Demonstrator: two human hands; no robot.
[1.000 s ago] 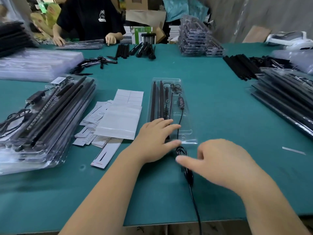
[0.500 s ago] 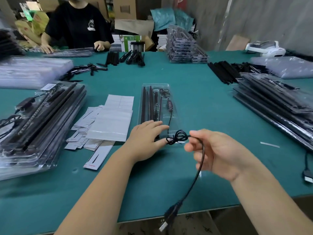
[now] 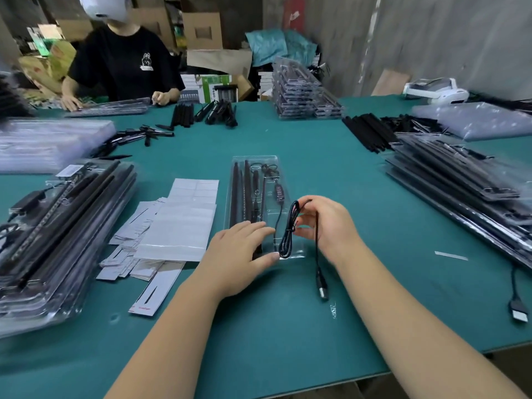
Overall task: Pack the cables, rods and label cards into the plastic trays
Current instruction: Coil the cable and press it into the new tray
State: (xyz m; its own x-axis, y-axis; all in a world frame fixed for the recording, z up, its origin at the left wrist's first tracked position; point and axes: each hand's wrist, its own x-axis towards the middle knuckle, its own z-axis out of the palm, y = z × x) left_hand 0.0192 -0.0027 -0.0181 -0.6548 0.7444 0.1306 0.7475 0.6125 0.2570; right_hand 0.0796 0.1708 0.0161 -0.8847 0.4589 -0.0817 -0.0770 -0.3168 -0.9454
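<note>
- Packed trays (image 3: pixel 57 240) are stacked well left of the left hand, out of the working space.
- Cards (image 3: pixel 178 226) lie just left of that hand, seemingly handy for the next step.
- Left hand (image 3: pixel 239 254) lies flat, fingers straight, on the tray's (image 3: pixel 269 161) near end, probably to steady it.
- Right hand (image 3: pixel 325 223) pinches the bundled cable (image 3: pixel 290 226) over the tray's right side; its plug (image 3: pixel 322 286) dangles below, likely to be tucked in.

Left hand (image 3: pixel 240 256), palm down with fingers straight and together, presses flat on the near end of the tray (image 3: pixel 293 256). Right hand (image 3: pixel 328 223), raised just right of the tray, pinches a looped cable (image 3: pixel 289 228) between curled fingers and thumb.
</note>
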